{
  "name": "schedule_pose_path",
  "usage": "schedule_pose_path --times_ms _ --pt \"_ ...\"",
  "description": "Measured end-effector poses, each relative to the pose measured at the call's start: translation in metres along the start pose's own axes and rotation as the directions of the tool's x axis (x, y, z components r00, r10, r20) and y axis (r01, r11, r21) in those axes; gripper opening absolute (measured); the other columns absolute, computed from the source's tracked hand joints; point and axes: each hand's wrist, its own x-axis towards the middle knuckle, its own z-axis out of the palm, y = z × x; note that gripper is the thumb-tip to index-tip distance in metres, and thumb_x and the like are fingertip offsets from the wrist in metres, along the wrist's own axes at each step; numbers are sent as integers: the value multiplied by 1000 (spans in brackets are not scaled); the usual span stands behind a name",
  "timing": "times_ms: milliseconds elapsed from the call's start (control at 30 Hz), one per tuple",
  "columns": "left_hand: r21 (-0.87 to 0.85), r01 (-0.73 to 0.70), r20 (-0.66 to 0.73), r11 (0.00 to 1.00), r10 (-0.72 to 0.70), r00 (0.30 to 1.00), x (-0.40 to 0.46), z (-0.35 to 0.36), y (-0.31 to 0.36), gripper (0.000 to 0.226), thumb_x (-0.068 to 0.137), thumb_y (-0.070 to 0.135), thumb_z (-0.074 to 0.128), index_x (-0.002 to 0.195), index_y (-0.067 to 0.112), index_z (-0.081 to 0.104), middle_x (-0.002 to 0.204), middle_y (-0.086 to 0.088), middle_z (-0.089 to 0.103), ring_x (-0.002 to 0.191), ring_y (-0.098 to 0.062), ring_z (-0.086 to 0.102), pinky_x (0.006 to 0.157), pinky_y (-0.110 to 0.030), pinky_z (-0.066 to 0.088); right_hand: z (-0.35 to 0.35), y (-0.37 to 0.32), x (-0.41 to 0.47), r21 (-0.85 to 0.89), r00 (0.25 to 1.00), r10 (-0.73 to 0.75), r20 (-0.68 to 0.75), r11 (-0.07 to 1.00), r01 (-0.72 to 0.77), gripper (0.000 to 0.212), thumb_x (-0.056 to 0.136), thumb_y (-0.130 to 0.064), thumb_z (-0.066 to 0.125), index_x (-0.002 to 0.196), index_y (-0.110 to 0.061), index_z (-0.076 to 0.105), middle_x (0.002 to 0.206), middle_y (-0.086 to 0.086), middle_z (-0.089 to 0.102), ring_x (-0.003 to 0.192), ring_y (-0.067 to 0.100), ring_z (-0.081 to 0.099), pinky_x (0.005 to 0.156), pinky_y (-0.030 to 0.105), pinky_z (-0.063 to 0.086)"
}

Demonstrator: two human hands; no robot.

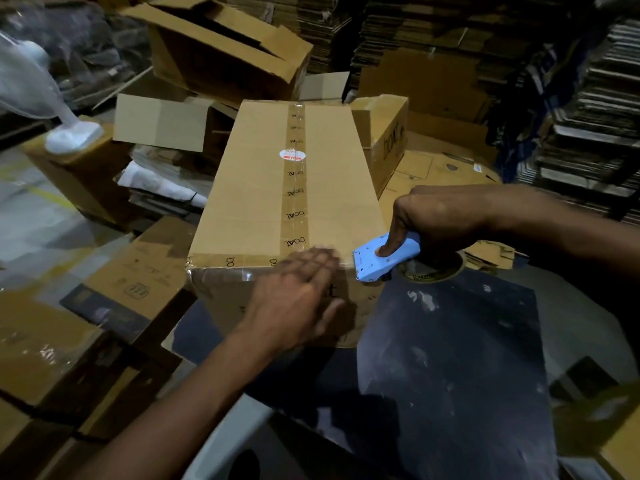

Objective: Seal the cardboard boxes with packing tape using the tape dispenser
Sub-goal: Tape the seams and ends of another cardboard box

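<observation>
Cardboard box [277,188] sits centre frame, long axis running away from the viewer, printed packing tape [295,178] already laid down the top seam and a cross strip along the near top edge. Right hand [446,220] has its grip wrapped round the blue tape dispenser [384,256], index finger pressed on top, nose of the tool at the box's near right corner. Left hand [298,292] lies flat w/ fingers spread over the near edge, apparently smoothing the strip; motion blur, so contact can't be confirmed. Risks, as judged: tape may tear ragged or stay uncut if the dispenser is pulled off at a poor angle; strip may wrinkle or lift at the corner if not pressed down; left fingertips sit near the cutter end, so a nick is possible. Hidden: cutter blade, most of the tape roll [433,271] under the right hand, box's far end and underside; what carries the box can't be made out.
</observation>
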Motion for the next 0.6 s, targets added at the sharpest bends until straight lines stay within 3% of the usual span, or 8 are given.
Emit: schedule_pose_path --times_ms 67,133,200,333,467,533,600 --pt "-47 3 65 999 0 998 9 14 13 71 96 61 53 146 11 59 150 -10 58 136 -25 58 116 -43 40 -3 -2 3 -8 1000 23 1 1000 -23 59 84 -8 81 133 -37 66 87 -28 48 72 1 51 49 8 41" --pt "-107 35 75 994 -27 997 7 22 15 70 96 60 45 146 12 59 152 -9 57 138 -24 57 115 -46 47 -4 -4 3 -14 1000 30 10 999 -30 60 83 -8 82 134 -36 66 95 -25 53 72 1 51 48 10 40" --pt "-150 41 71 988 -31 997 3 24 12 67 94 56 50 146 15 60 152 -7 57 139 -22 56 114 -44 48 -4 -2 3 -27 1000 8 27 1000 -8 63 83 -7 82 136 -36 65 109 -17 59 76 2 52 57 10 40" --pt "-201 61 46 978 -53 998 2 22 11 67 88 51 64 143 15 63 150 -5 59 137 -20 58 112 -43 50 -4 16 -10 -130 994 38 106 991 -24 63 84 -12 83 134 -45 63 116 -17 54 96 6 52 82 21 46" --pt "-213 95 61 972 -84 995 3 16 15 68 86 55 63 140 14 66 147 -5 62 135 -20 59 111 -44 51 9 47 -29 -93 984 84 159 993 -70 59 84 -19 85 128 -53 64 95 -29 46 77 -5 47 72 15 40" --pt "-186 129 87 974 -114 990 8 9 19 69 85 60 60 139 17 68 146 -2 62 134 -18 60 111 -42 51 17 54 -26 -93 992 52 111 995 -42 60 83 -19 85 130 -50 64 99 -25 51 81 -1 49 72 16 39" --pt "-130 166 155 977 -145 977 18 -6 25 72 85 66 54 141 22 66 149 3 60 134 -16 60 105 -36 51 30 55 -18 -137 996 12 86 991 0 46 88 -23 80 128 -43 68 108 -17 60 88 4 52 66 12 38"
